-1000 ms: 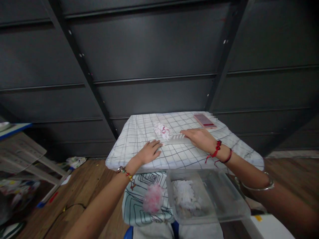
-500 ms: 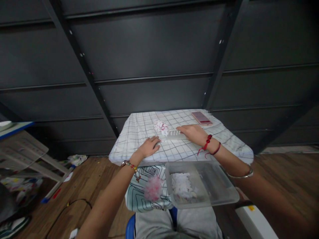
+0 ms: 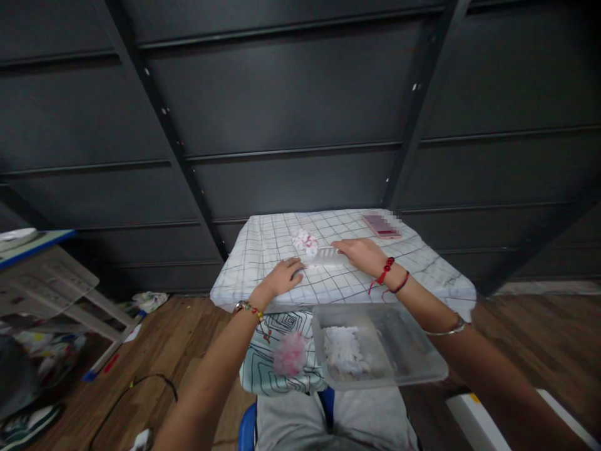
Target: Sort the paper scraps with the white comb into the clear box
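Observation:
My right hand (image 3: 361,253) grips the right end of a translucent plastic piece with a row of white slots (image 3: 327,255), low on the checked cloth. What exactly the piece is, I cannot make out. Flat on the cloth by its left end lies my left hand (image 3: 284,276), fingers extended and apart from one another, holding nothing visible. Just beyond the piece sits a small heap of white and pink scraps (image 3: 305,241). Closer to my lap, a clear plastic bin (image 3: 399,351) contains white paper-like pieces (image 3: 345,349).
A phone (image 3: 381,227) rests at the table's back right, on the white checked cloth (image 3: 263,235). Left of the bin, a fluffy pink ball (image 3: 290,354) lies on patterned fabric (image 3: 256,369). Dark panels (image 3: 291,100) rise behind the table. A cable (image 3: 136,381) crosses the floor.
The camera view has shifted slightly. Both hands stay in nearly the same places, the right one still on the slotted plastic piece.

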